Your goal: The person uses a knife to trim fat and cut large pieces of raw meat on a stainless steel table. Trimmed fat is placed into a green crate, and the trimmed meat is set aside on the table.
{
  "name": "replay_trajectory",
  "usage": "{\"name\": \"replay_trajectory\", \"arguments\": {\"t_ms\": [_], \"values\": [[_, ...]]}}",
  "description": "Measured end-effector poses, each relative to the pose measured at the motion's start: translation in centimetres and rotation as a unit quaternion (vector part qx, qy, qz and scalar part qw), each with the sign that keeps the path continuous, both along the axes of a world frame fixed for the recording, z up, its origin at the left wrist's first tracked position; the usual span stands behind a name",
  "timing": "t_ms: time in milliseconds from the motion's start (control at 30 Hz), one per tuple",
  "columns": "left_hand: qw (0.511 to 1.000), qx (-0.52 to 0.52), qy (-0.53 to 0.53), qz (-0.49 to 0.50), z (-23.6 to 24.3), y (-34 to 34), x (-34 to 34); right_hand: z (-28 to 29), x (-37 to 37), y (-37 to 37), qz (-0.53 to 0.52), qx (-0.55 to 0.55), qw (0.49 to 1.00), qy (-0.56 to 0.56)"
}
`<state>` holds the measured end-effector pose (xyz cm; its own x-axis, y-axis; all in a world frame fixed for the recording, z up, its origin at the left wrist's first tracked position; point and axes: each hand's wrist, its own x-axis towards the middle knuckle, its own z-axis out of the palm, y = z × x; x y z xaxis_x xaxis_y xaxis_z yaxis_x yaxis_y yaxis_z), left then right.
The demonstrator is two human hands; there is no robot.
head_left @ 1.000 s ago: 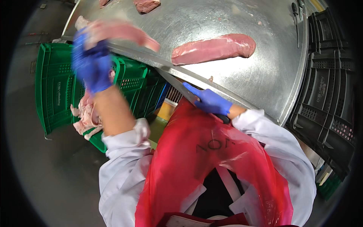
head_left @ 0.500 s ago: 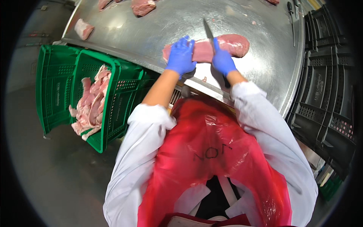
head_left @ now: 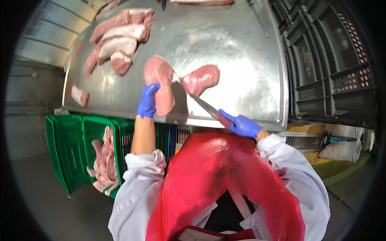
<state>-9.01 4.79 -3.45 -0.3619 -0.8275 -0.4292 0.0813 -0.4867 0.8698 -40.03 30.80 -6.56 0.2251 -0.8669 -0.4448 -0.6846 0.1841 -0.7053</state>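
My left hand, in a blue glove, is closed round a long pale pink piece of meat and holds it up over the steel table. Closed on a knife's handle, my right hand is at the table's near edge. The knife blade points up and left, its tip close to the lower end of a smaller, darker pink cut piece. That piece lies on the table, right of the one I hold. Whether the tip touches it, I cannot tell.
Several long pieces of meat lie at the far left, with a small chunk nearer the left edge. Green crates with trimmings stand below the table. Black crates are stacked to the right. Another knife lies far right.
The single long piece is now in two parts. My left hand has lifted the left part, while my right hand has drawn the knife down toward me. The view has shifted, showing more of the table.
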Motion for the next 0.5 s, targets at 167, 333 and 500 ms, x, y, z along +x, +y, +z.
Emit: {"name": "replay_trajectory", "arguments": {"t_ms": [167, 333, 500], "values": [[0.959, -0.258, 0.067, -0.093, 25.0, -0.4, -14.7, -0.9, -4.2, 3.2, -0.139, -0.114, 0.976, -0.122], [0.742, -0.511, 0.235, -0.365, 41.2, 1.1, -32.6, -5.0, -6.6, 5.1, -0.19, -0.229, 0.954, -0.024], [0.645, -0.626, -0.227, -0.376, 13.4, -5.1, -30.5, -3.1, -7.1, 11.4, -0.295, -0.154, 0.942, -0.046]]}}
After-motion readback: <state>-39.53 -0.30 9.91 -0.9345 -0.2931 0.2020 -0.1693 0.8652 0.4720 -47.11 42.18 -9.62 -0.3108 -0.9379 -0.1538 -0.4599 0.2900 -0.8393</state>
